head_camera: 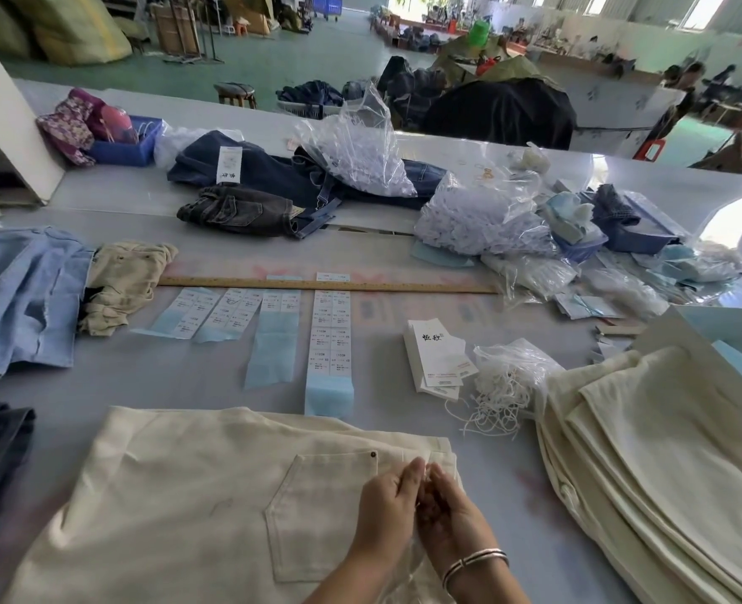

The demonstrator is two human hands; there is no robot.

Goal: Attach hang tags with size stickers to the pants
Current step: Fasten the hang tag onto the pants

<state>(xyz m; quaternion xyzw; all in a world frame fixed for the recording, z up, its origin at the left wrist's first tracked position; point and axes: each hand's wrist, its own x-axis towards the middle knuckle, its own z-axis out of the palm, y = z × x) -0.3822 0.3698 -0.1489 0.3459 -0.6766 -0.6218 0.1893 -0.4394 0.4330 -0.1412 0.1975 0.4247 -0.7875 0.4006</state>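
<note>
table (469, 494): grey work surface running from the near edge to the far side, with goods spread across it.
cream pants (194, 507): laid flat at the near centre, back pocket up, waistband to the right; both hands meet over the waistband's top right corner, just right of the pocket rivet.
stack of cream pants (665, 464): folded pile at the near right, well apart from the hands.
light blue garment (20, 298): spread at the left edge, with a crumpled beige garment (125, 285) touching its right side.
dark jeans (282, 185): heaped on the far side, one carrying a white tag.
plastic bags (482, 215): clear bags of small white pieces, far right of centre.
wooden ruler (325, 284): lies left to right across the middle of the table.
size sticker sheets (332, 337): four strips on pale blue backing, just near of the ruler.
hang tags (438, 355): small white stack to the right of the sticker sheets, apart from both hands.
white strings (504, 385): tangled bundle in a clear bag, just right of the hang tags.
left hand (386, 507): fingers curled inward, tips against the right hand's tips at the waistband; it appears to pinch something thin and white, too small to name.
right hand (452, 512): fingers curled, tips meeting the left's at the same spot; silver bangles (473, 564) on the wrist.
</note>
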